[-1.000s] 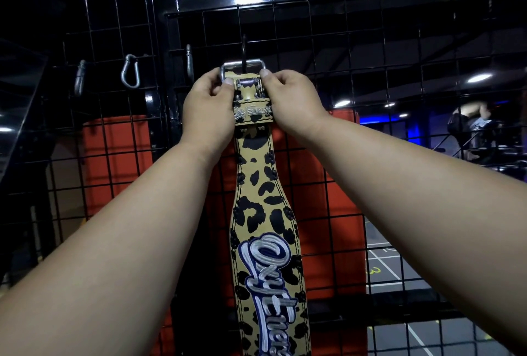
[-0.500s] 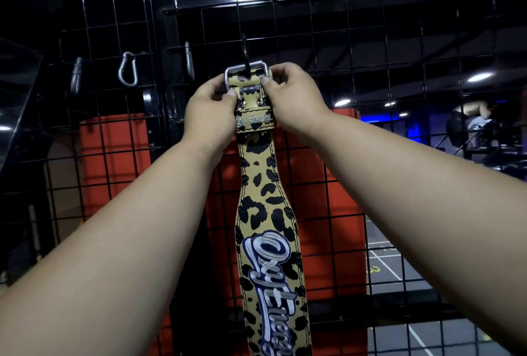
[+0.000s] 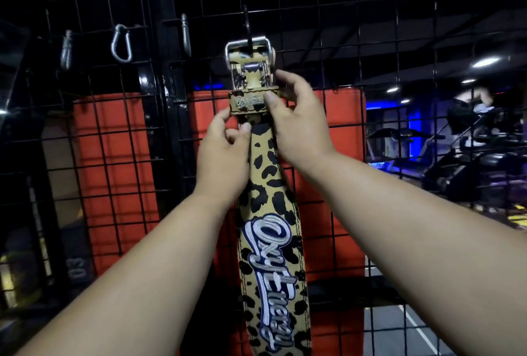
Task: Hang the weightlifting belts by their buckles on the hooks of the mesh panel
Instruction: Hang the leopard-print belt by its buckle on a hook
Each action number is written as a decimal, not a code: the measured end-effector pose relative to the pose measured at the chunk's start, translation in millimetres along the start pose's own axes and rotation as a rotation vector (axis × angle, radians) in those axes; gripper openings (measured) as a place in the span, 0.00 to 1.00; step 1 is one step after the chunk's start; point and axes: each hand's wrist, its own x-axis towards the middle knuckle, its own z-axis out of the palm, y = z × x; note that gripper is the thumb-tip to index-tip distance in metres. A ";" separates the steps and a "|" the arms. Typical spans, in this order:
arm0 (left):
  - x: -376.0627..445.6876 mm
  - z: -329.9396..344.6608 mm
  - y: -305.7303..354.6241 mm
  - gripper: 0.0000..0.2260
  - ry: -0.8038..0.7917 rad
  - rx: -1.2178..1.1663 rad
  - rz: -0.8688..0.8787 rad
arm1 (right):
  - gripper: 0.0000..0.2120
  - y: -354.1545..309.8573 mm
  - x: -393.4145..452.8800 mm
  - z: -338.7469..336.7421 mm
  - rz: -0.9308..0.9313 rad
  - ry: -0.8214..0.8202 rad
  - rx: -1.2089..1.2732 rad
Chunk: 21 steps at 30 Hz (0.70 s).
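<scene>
I lose the leopard-print belt (image 3: 271, 198) where its lower end runs off the bottom edge. My right hand (image 3: 299, 124) hides the keeper loop's right side, and I can't read the blurred machines (image 3: 470, 150) behind the mesh panel (image 3: 399, 27).

A dim gym room lies behind the black wire grid. Two red padded blocks (image 3: 114, 173) stand just beyond the wire, one left and one in the middle, with a black upright post (image 3: 148, 70) between them. Far right, blue light (image 3: 413, 127) glows on a back wall, and dark exercise machines (image 3: 467, 161) stand in a row beneath it. Small ceiling lamps (image 3: 484, 62) shine as bright ovals on the dark ceiling at the right, and one more lamp glares at the top edge. At the lower right the floor (image 3: 399, 335) is grey with white painted lines. Three silver carabiners (image 3: 121, 43) hang at the upper left
</scene>
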 end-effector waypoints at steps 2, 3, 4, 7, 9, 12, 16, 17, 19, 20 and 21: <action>-4.0 -1.1 -6.5 0.19 0.014 -0.054 -0.049 | 0.19 3.9 -11.9 -0.5 0.014 0.011 0.026; -6.0 -2.6 -8.7 0.20 0.013 -0.081 -0.062 | 0.19 6.6 -18.6 -1.3 0.034 0.013 0.036; -8.8 -4.6 -11.4 0.20 0.007 -0.101 -0.070 | 0.19 11.2 -25.4 -2.1 0.065 0.010 0.040; -28.7 -9.3 -19.1 0.16 -0.050 -0.116 -0.118 | 0.23 26.9 -50.6 -3.4 0.133 -0.060 0.020; -44.1 -9.6 -26.9 0.07 -0.092 -0.135 -0.157 | 0.28 29.1 -65.9 -2.9 0.124 -0.054 0.012; -53.4 -10.3 -35.3 0.04 -0.082 -0.179 -0.184 | 0.29 26.9 -78.7 2.4 0.169 -0.034 0.098; -67.0 -16.5 -43.3 0.11 -0.123 -0.216 -0.252 | 0.24 38.9 -96.5 5.1 0.240 -0.076 0.088; -75.7 -19.5 -47.1 0.12 -0.153 -0.203 -0.257 | 0.21 42.1 -103.5 1.7 0.269 -0.105 0.064; -95.3 -26.6 -58.2 0.13 -0.210 -0.166 -0.279 | 0.15 49.2 -119.3 -5.8 0.320 -0.173 0.023; -104.7 -29.7 -62.9 0.12 -0.227 -0.187 -0.309 | 0.13 52.2 -127.3 -8.4 0.342 -0.195 0.015; -112.1 -32.0 -67.3 0.11 -0.235 -0.222 -0.345 | 0.13 54.6 -134.1 -10.2 0.359 -0.204 0.014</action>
